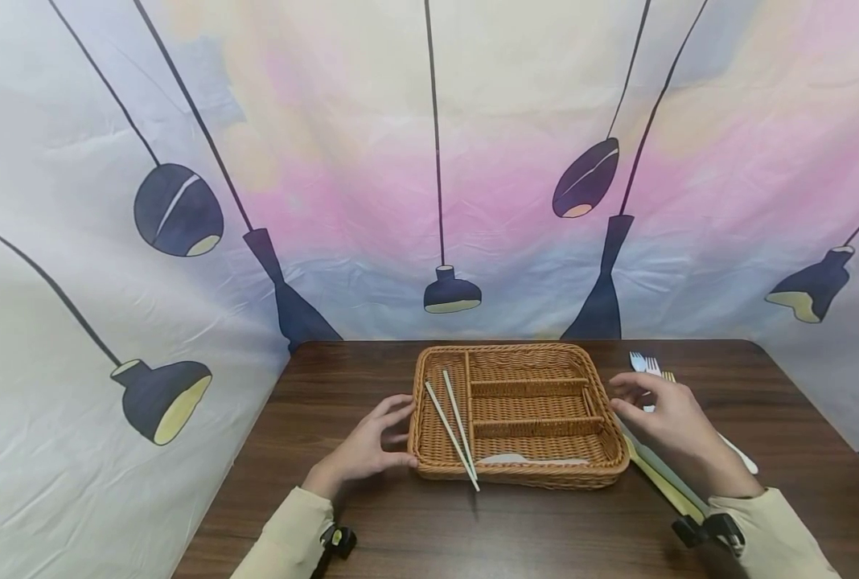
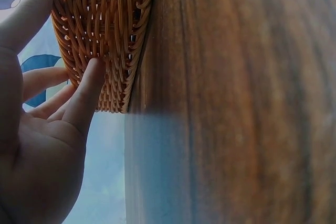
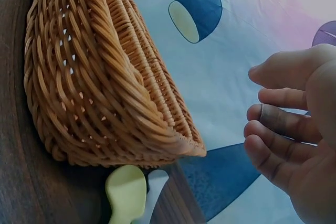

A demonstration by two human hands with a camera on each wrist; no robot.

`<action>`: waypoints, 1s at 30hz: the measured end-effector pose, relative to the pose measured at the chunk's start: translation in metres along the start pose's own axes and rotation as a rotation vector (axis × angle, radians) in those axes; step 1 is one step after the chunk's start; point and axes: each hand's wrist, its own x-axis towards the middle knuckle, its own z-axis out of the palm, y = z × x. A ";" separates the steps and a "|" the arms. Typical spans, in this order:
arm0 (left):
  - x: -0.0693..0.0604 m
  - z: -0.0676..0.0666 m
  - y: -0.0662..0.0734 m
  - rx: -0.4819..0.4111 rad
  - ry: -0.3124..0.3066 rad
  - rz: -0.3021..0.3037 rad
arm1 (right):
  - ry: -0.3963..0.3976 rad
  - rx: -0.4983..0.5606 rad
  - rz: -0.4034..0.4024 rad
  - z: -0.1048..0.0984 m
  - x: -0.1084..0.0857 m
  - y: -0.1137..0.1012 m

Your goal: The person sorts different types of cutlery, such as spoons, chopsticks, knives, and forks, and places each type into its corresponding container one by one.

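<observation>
A brown wicker basket (image 1: 538, 481) with divided compartments stands on the table. My left hand (image 1: 371, 441) touches its left side with spread fingers; in the left wrist view a fingertip (image 2: 95, 69) rests against the weave. Near the right rim is my right hand (image 1: 671, 418), fingers loosely bent and holding nothing. The right wrist view shows this hand (image 3: 294, 129) apart from the basket (image 3: 79, 77). Two pale chopsticks (image 1: 444, 422) lean in the left compartment, their lower ends over the front rim. White flat utensils (image 1: 505, 459) lie in the front compartment, partly hidden by the rim.
Right of the basket lie several forks (image 1: 639, 362), partly behind the right hand. A yellow-green utensil (image 1: 661, 480) and a grey-green utensil (image 1: 671, 476) lie near the right forearm. A white handle (image 1: 742, 457) sticks out beyond it. A printed cloth (image 1: 371, 201) hangs behind the table (image 1: 545, 531).
</observation>
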 end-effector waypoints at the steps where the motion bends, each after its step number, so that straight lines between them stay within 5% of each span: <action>1: 0.000 0.000 0.000 0.002 0.000 0.001 | -0.002 -0.006 0.009 -0.001 -0.001 0.001; 16: 0.000 -0.001 0.000 -0.006 0.004 0.014 | 0.001 -0.033 0.119 0.000 -0.006 0.015; 30: -0.001 0.000 0.000 -0.006 -0.002 0.004 | -0.095 -0.066 0.184 0.004 -0.018 0.030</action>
